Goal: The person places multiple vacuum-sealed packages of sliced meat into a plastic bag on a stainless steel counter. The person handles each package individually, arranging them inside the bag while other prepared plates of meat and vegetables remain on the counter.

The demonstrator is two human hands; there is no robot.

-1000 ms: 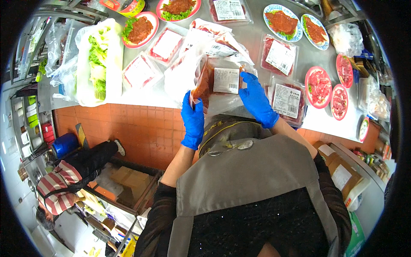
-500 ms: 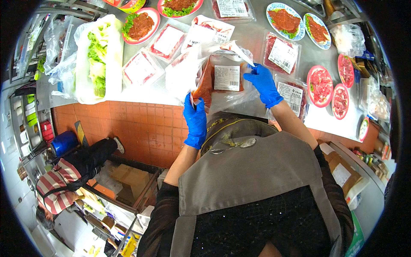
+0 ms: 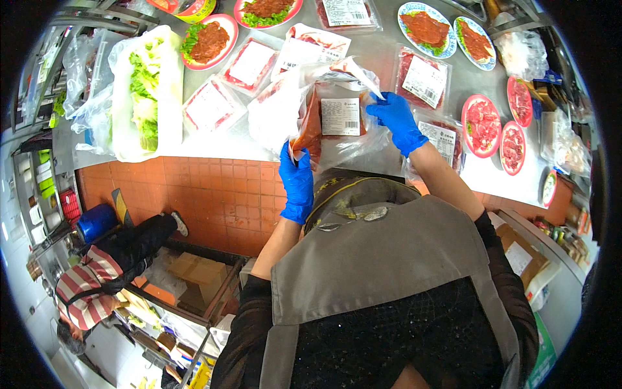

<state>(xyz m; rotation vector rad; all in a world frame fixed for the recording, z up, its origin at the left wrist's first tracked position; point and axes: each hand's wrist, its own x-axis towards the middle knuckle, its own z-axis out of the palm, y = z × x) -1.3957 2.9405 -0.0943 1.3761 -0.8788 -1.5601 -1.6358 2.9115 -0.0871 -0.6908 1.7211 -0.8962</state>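
Observation:
Both my hands wear blue gloves and pinch the rim of a clear plastic bag at the table's near edge. My left hand grips its lower left side, beside a reddish-orange pack that stands tilted. On the upper right, my right hand has its fingers closed on the other side of the rim. Within the spread mouth shows a pack of dark reddish meat with a white label. The bag's far left part is washed out by glare.
Sealed meat packs lie around the bag on the metal table. A white tub of lettuce stands left; plates of raw meat sit right, plates of sauced meat farther back. A person in a striped shirt is at lower left.
The table and its things have shifted slightly in the picture. Both hands keep their hold on the bag, with hardly any movement against it.

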